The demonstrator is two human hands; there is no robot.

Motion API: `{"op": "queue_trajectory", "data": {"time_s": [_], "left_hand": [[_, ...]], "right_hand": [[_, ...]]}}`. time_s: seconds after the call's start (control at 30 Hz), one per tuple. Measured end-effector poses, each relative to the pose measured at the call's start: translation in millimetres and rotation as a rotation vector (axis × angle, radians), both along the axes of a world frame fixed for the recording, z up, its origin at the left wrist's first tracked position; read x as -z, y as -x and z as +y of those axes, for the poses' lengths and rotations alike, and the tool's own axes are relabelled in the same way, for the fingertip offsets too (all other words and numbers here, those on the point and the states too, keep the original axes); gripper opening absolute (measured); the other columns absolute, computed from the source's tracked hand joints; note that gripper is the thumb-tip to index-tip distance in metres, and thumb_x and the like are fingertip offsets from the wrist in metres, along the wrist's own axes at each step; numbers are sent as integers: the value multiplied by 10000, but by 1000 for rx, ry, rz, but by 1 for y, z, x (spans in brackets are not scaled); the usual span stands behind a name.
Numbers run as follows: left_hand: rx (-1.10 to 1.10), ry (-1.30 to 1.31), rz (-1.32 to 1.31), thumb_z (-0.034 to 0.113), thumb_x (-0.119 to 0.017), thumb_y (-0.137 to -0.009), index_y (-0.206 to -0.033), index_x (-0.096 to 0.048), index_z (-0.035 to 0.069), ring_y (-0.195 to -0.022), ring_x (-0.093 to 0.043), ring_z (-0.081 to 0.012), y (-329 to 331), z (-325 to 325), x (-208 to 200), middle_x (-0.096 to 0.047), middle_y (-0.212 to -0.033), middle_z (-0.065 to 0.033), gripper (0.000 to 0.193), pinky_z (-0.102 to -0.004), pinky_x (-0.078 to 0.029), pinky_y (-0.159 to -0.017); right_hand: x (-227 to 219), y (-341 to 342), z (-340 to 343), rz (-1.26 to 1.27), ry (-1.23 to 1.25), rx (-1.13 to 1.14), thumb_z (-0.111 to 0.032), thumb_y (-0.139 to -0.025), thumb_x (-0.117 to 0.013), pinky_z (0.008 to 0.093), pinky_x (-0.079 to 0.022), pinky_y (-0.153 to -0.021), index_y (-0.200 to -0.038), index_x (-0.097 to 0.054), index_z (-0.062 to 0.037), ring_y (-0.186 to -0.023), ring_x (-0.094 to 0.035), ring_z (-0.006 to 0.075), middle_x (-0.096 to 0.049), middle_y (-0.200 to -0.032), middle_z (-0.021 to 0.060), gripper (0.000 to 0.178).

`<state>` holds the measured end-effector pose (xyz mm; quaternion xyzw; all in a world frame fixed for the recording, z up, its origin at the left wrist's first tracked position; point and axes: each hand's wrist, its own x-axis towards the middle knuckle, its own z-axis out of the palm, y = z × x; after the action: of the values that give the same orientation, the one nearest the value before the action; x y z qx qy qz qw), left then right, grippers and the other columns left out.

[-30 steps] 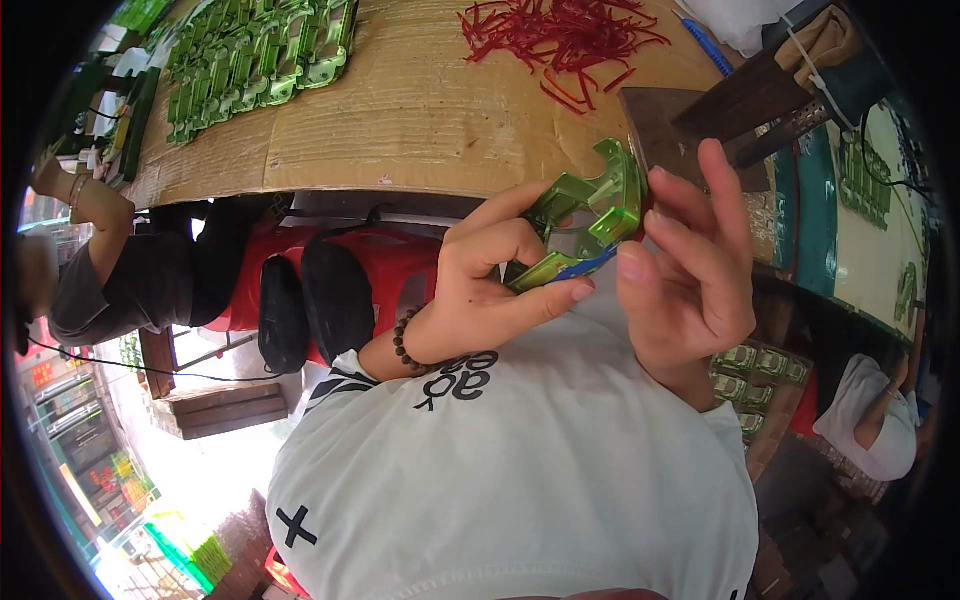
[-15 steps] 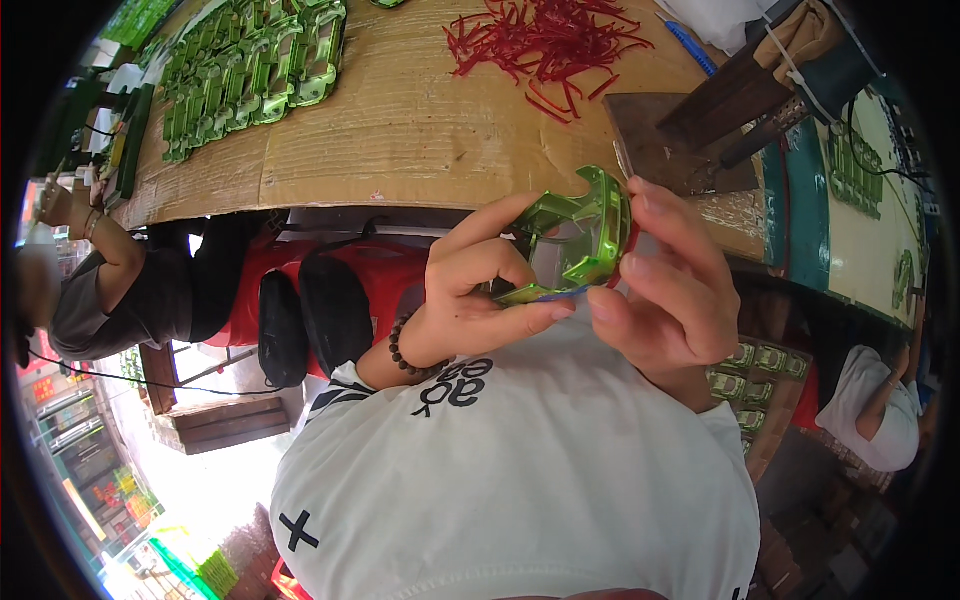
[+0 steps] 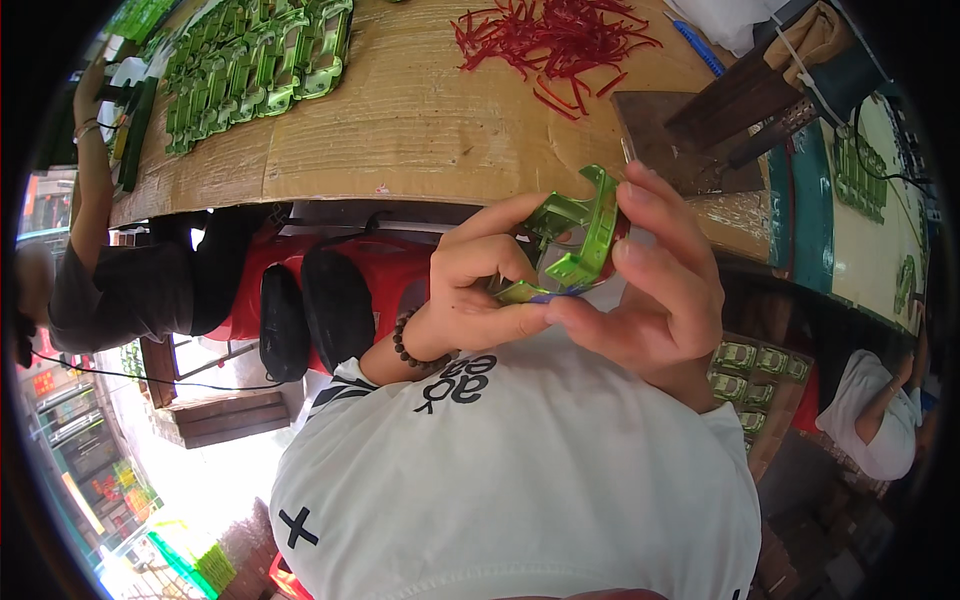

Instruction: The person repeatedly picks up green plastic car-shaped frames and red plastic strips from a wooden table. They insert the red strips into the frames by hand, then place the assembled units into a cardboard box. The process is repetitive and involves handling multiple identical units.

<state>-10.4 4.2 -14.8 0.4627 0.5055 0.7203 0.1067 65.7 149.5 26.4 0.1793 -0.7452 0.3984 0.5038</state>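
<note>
Above my lap, in front of my white shirt, I hold a shiny green plastic toy car body shell (image 3: 592, 240). My left hand (image 3: 478, 275) grips it from the left, with the forefinger and thumb around its edge. From the right, my right hand (image 3: 665, 275) closes on it, the fingers pressed along its side and the thumb at its lower edge by the left thumb. A small blue patch shows at the shell's lower edge. The side under my right fingers is hidden.
Rows of green shells (image 3: 255, 75) lie on the cardboard-covered table (image 3: 400, 140). Thin red strips (image 3: 550, 45) form a pile, with a blue pen-like tool (image 3: 695, 45) beside it. A dark metal and wood fixture (image 3: 745, 95) stands at right. Co-workers (image 3: 125, 290) sit both sides.
My right hand has moved in to the left, its fingers and thumb closer on the shell. The shell has tilted slightly. At left, a co-worker's arm has risen toward the table.
</note>
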Motion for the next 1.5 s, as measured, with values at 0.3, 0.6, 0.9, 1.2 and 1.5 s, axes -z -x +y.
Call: {"op": "queue_trajectory", "data": {"time_s": [0.3,0.6,0.9,1.2,1.5], "left_hand": [[51,54,-242,163,-761,-686,-642,-493,5,-900,-569,-244,-11,-2,-1,-522,-1167,-265,314,-322,-431,-791],[21,345,6,167,-745,-696,-819,-553,12,-985,-571,-260,-16,-4,-21,-475,-1224,-273,277,-305,-458,-750],[341,313,-100,139,-699,-713,-1174,-487,18,-1129,-466,-231,4,-6,-36,-300,-1381,-242,522,-314,-436,-809],[118,209,-448,50,-569,-820,-1146,-435,1,-1013,-497,-155,15,90,-32,-499,-1153,-126,356,-279,-413,-850],[400,-44,-538,109,-527,-837,-1167,-416,-20,-1052,-517,-220,16,101,-18,-528,-1161,-175,372,-354,-394,-926]], "right_hand": [[10,-1,-8,-9,17,172,-160,-633,-799,334,-537,-703,-1005,-584,-17,-859,-621,302,-597,-988,194,453],[54,-9,-27,-32,651,-273,-8,-778,-623,373,-476,-857,-1237,-339,-18,-1083,-505,281,-331,-1305,211,540],[15,-55,24,-362,2138,-843,-350,-874,-521,361,-526,-833,-1145,-480,-3,-1048,-533,331,-540,-1118,179,442],[9,-38,55,-119,2375,-1024,-198,-890,-477,448,-417,-989,-1136,-436,95,-1123,-432,430,-448,-1199,268,385],[12,-42,67,-178,2192,-1240,-224,-917,-436,398,-429,-989,-1212,-393,69,-1159,-424,399,-415,-1251,253,418]]}}
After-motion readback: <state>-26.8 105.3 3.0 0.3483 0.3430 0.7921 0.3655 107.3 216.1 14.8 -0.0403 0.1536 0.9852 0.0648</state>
